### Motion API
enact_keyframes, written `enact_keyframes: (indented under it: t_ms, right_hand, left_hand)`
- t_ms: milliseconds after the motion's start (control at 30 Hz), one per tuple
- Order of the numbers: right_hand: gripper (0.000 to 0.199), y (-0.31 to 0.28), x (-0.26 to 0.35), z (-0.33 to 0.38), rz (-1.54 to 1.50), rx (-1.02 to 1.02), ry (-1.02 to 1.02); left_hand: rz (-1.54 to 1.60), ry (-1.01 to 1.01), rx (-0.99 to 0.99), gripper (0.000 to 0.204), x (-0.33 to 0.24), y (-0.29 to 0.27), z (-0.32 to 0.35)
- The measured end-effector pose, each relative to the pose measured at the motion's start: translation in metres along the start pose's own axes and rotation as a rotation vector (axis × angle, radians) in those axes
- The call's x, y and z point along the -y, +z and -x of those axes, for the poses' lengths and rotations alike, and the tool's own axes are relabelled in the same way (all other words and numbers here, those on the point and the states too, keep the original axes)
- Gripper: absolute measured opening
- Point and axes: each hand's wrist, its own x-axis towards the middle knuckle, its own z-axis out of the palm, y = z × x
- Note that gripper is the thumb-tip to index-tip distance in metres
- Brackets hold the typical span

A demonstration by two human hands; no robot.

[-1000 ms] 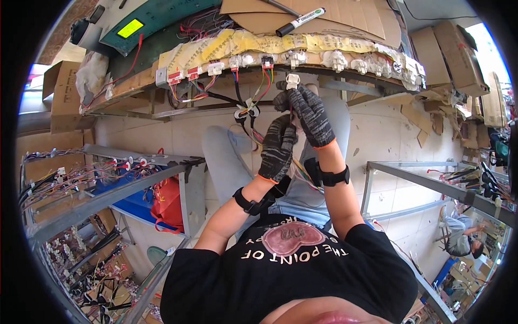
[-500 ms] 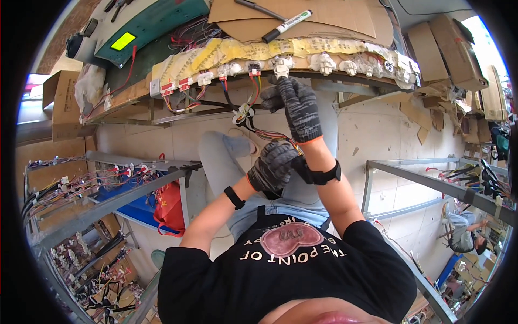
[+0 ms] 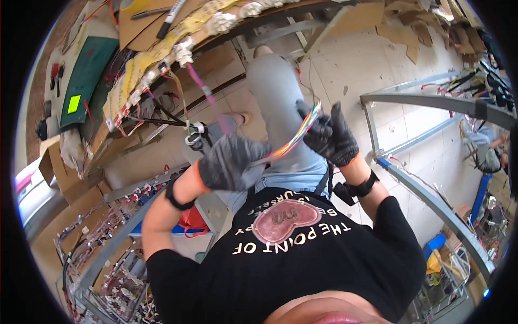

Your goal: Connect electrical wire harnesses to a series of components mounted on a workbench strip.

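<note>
A bundle of multicoloured wires [image 3: 294, 141] runs between my two gloved hands over my lap. My left hand [image 3: 229, 159] is closed around its lower left part, the fingers partly hidden and a little blurred. At the bundle's upper right part, my right hand [image 3: 330, 137] has bent fingers about the wires, with the thumb raised away. A thin loose wire [image 3: 310, 86] rises above that hand. Pink and purple wires [image 3: 205, 92] stretch from a white connector [image 3: 183, 52] on the board down toward my left hand.
The taped board edge [image 3: 143, 67] carries several connectors and hanging wires, including a branch with a white ring [image 3: 193, 137]. A marker [image 3: 171, 19] lies on cardboard above. Metal frames [image 3: 431, 102] stand at both sides; another person [image 3: 488, 148] sits far right.
My right hand has left the connector at the board and moved down and right to the wire bundle. My left hand has moved left. The whole view has turned and shifted.
</note>
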Motion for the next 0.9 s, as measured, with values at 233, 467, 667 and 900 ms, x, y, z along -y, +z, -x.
enact_keyframes:
  t_ms: [233,467,667,900]
  right_hand:
    - [0.024,0.075,-0.062,-0.021,1.249,0.08,0.326]
    - [0.025,-0.004,-0.099,-0.061,2.125,0.359,-0.221]
    - [0.034,-0.078,0.051,-0.034,1.638,-0.662,-0.272]
    - [0.019,-0.039,0.069,-0.055,1.712,-0.603,-0.568]
  left_hand:
    - [0.613,-0.502,0.063,0.044,0.033,0.004,0.014]
    - [0.92,-0.919,0.121,0.038,0.04,-0.005,-0.042]
    - [-0.434,-0.147,-0.564,0.03,0.097,0.05,-0.003]
    - [-0.311,-0.426,-0.562,0.036,0.082,0.063,-0.02]
